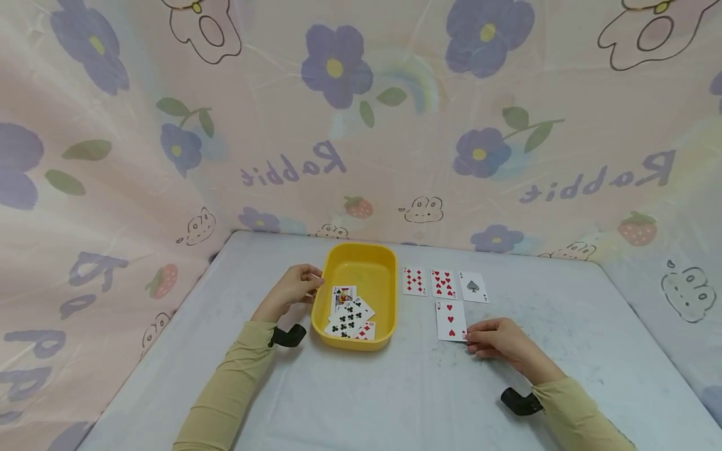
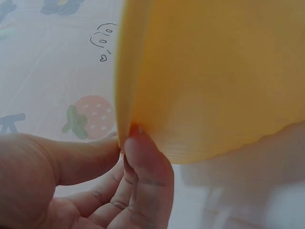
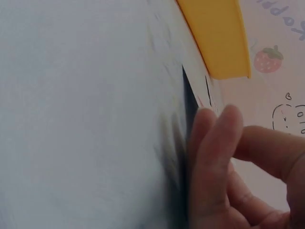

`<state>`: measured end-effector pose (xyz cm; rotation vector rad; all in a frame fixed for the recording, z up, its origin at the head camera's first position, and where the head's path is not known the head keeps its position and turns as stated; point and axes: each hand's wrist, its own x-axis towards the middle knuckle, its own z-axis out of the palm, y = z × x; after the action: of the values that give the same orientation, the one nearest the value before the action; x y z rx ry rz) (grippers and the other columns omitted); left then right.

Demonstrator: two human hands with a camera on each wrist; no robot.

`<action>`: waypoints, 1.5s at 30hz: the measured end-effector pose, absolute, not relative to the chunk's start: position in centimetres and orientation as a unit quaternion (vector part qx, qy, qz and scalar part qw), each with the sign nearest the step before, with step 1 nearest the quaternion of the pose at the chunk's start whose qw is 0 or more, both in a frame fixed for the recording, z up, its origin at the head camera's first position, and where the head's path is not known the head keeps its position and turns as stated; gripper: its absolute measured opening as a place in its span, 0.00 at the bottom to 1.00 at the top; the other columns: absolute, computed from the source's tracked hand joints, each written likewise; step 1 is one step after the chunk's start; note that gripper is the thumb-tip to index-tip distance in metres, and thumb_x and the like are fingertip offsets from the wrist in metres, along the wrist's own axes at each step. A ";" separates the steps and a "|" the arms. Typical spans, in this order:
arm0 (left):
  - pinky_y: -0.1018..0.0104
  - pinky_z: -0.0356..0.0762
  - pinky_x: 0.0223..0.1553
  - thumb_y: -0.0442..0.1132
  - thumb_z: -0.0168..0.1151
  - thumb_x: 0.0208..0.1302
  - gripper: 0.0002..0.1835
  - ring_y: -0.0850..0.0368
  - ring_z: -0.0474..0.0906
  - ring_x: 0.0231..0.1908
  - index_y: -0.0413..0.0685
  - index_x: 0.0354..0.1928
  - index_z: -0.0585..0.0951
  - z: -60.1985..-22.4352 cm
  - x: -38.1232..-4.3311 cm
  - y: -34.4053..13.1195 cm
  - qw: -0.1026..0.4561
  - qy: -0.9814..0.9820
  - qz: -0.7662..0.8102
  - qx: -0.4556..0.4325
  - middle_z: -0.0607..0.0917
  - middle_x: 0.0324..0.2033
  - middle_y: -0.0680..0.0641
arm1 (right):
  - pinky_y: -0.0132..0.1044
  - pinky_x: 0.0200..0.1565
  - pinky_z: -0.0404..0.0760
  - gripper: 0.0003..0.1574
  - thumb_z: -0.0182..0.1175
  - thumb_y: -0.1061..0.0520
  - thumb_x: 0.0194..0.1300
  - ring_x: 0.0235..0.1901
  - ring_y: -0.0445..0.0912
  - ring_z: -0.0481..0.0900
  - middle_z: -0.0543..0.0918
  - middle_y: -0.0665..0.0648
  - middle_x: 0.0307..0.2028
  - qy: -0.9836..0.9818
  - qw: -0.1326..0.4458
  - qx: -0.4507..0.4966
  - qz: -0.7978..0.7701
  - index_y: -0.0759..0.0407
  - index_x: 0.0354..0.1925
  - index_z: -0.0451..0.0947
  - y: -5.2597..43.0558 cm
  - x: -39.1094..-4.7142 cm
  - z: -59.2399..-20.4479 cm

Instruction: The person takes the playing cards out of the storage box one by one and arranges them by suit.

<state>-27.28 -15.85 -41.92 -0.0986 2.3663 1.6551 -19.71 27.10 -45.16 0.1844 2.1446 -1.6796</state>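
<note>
My left hand (image 1: pixel 294 289) pinches the left rim of a yellow plastic tray (image 1: pixel 390 294), thumb outside and a finger over the edge in the left wrist view. Inside the tray's near end lie overlapping playing cards: a face card (image 1: pixel 343 297), clubs cards (image 1: pixel 354 315) and a diamonds card (image 1: pixel 366 331). Right of the tray, my right hand (image 1: pixel 504 343) pinches the three of hearts (image 1: pixel 450 321) by its lower right corner. That card is face up, just below a row of three cards. In the right wrist view the fingers hide most of it.
The row holds a diamonds card (image 1: pixel 414 281), a hearts card (image 1: pixel 444 284) and an ace of spades (image 1: pixel 473 287), all face up. A white cloth (image 1: pixel 361 401) covers the table. Patterned curtains (image 1: pixel 395 138) rise along its back and sides.
</note>
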 end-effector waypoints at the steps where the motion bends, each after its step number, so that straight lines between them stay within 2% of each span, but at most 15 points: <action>1: 0.65 0.80 0.28 0.35 0.58 0.68 0.13 0.53 0.77 0.30 0.36 0.51 0.74 -41.9 -27.3 -15.9 0.126 0.812 0.568 -0.034 0.79 0.40 0.36 | 0.36 0.31 0.83 0.19 0.63 0.64 0.62 0.27 0.45 0.83 0.84 0.60 0.29 0.769 0.202 0.072 -0.602 0.77 0.47 0.75 27.0 -19.7 -45.2; 18: 0.64 0.81 0.29 0.36 0.59 0.68 0.13 0.53 0.77 0.29 0.38 0.50 0.74 -42.1 -27.6 -15.7 0.121 0.819 0.559 -0.036 0.80 0.36 0.40 | 0.39 0.33 0.84 0.20 0.63 0.67 0.60 0.26 0.46 0.84 0.84 0.60 0.29 0.753 0.180 0.123 -0.621 0.79 0.48 0.73 26.3 -19.7 -45.4; 33: 0.65 0.81 0.28 0.35 0.59 0.67 0.12 0.54 0.76 0.28 0.37 0.49 0.75 -42.5 -27.3 -15.9 0.118 0.816 0.564 -0.034 0.80 0.34 0.42 | 0.40 0.32 0.84 0.17 0.62 0.68 0.60 0.25 0.46 0.82 0.82 0.60 0.28 0.780 0.173 0.097 -0.593 0.79 0.46 0.73 26.0 -19.7 -45.2; 45: 0.64 0.81 0.28 0.35 0.59 0.68 0.12 0.54 0.76 0.28 0.37 0.50 0.74 -42.2 -27.4 -15.9 0.122 0.814 0.566 -0.033 0.79 0.35 0.40 | 0.39 0.30 0.83 0.17 0.64 0.65 0.60 0.24 0.46 0.80 0.82 0.59 0.27 0.805 0.163 0.084 -0.564 0.75 0.44 0.73 26.0 -20.1 -44.4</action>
<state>-27.41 -15.87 -42.21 -0.0976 2.3776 1.6529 -20.09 25.95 -44.37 0.2394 2.2970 -1.6096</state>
